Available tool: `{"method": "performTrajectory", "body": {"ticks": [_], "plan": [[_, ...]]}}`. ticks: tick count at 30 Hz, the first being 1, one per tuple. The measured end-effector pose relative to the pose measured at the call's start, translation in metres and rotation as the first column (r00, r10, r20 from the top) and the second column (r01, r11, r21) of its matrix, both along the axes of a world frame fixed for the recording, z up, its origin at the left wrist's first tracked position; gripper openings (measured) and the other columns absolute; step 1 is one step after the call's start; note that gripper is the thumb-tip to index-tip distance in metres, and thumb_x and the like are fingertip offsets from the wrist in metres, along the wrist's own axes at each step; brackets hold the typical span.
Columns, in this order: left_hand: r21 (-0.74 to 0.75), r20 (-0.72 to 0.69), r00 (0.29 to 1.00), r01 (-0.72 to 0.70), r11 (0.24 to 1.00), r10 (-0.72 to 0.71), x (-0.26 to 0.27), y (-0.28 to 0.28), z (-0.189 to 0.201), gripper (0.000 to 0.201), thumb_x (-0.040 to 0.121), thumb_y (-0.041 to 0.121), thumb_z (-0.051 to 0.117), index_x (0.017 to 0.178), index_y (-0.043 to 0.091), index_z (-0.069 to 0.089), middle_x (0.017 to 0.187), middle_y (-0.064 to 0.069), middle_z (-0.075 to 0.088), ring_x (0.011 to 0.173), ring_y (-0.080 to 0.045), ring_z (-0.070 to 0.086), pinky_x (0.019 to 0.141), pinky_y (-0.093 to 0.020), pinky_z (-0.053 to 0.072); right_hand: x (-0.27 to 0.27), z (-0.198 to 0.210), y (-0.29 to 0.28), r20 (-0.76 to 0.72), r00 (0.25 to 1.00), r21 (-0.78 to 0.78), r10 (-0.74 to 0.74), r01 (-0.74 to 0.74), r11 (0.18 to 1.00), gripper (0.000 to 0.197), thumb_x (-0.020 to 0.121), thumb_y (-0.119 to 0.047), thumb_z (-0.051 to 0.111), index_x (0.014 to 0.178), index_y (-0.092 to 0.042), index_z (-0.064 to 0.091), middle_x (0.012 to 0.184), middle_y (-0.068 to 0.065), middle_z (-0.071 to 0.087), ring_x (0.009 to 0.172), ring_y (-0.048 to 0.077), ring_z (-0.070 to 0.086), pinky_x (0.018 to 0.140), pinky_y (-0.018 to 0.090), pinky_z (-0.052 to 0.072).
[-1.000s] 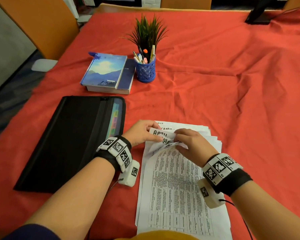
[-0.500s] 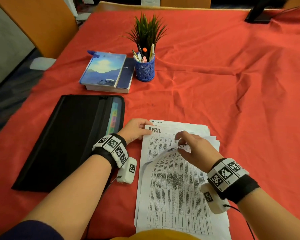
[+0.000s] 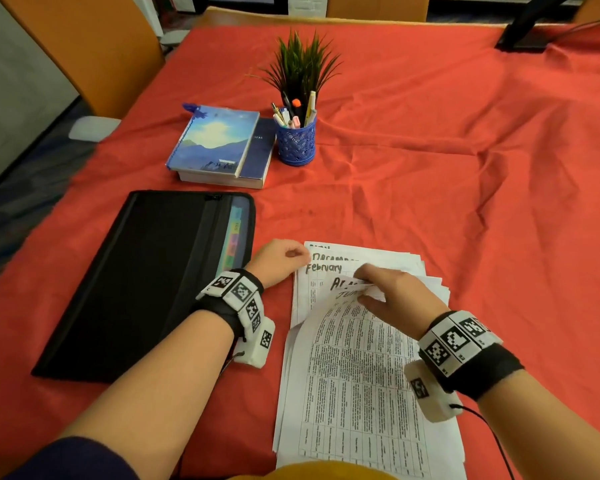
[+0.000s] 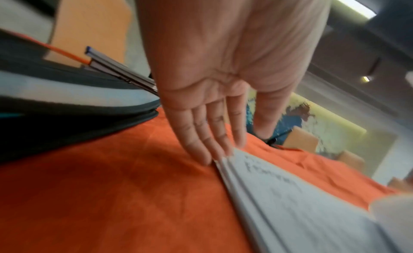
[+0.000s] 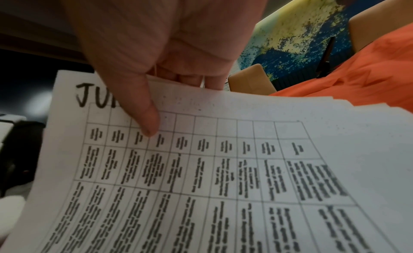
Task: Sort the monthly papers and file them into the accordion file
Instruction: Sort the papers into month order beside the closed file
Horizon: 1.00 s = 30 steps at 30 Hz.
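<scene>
The stack of papers [image 3: 357,368] lies flat on the red tablecloth [image 3: 465,202] directly in front of the person. Its long axis runs from the near table edge away from the person, with the handwritten month headings at the far end. Legible headings on the fanned far edges include "February" and a partly covered "Decemb...".

The right hand [image 3: 395,296] pinches the far ends of the upper sheets: the thumb presses on top of a sheet headed "JU..." [image 5: 223,168] (remaining letters hidden by the thumb), and the fingers curl beneath. These sheets are lifted and bowed upward at the far end.

The left hand [image 4: 214,90] has its fingers straight and pressed together, the fingertips touching the far left corner of the stack at the tablecloth.

The accordion file [image 3: 146,282], black, lies flat just left of the stack. Its long axis runs roughly parallel to the papers, and its open edge with coloured tabs faces the stack.

Beyond the file lie 2 stacked books [image 3: 219,143], a blue pen cup [image 3: 296,142] and a small plant [image 3: 302,64].
</scene>
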State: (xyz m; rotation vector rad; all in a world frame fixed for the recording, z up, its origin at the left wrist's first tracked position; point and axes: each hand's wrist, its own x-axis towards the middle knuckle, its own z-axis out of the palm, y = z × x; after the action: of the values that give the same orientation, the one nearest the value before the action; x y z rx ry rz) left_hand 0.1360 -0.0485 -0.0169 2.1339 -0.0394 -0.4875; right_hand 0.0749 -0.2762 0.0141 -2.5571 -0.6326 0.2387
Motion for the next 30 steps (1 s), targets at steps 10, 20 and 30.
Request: {"method": "performTrajectory", "body": {"ticks": [10,20,30], "plan": [[0.339,0.174,0.969,0.11,0.934,-0.178,-0.001,-0.01,-0.012,0.011,0.08,0.012,0.065,0.082,0.019,0.057,0.087,0.004,0.051,0.076,-0.014,0.052,0.07,-0.026,0.038,-0.003,-0.009,-0.007,0.026,0.999,0.018,0.026,-0.027,0.999,0.015,0.079,-0.009,0.069,0.094,-0.008,0.067,0.093,0.006,0.065,0.087,0.027,0.063,0.075,0.032,0.049],[-0.311,-0.106,0.976,0.147,0.939,-0.188,-0.012,-0.011,0.017,0.006,0.09,0.01,0.06,0.087,0.008,0.064,0.082,-0.001,0.065,0.076,-0.005,0.06,0.071,-0.02,0.049,0.009,-0.015,-0.001,0.155,0.982,0.012,0.112,-0.115,0.993,0.015,0.07,-0.008,0.071,0.084,-0.009,0.069,0.085,0.006,0.07,0.079,0.026,0.067,0.079,0.043,0.053],[0.403,0.145,0.964,0.146,0.903,-0.221,0.015,-0.021,-0.014,0.026,0.086,0.016,0.06,0.112,0.016,0.059,0.115,-0.005,0.051,0.109,-0.024,0.047,0.094,-0.033,0.039,-0.002,-0.01,-0.008,0.094,0.992,0.07,0.079,-0.086,0.994,0.014,0.075,-0.007,0.07,0.088,-0.012,0.068,0.085,0.0,0.066,0.074,0.02,0.064,0.066,0.03,0.052]]}}
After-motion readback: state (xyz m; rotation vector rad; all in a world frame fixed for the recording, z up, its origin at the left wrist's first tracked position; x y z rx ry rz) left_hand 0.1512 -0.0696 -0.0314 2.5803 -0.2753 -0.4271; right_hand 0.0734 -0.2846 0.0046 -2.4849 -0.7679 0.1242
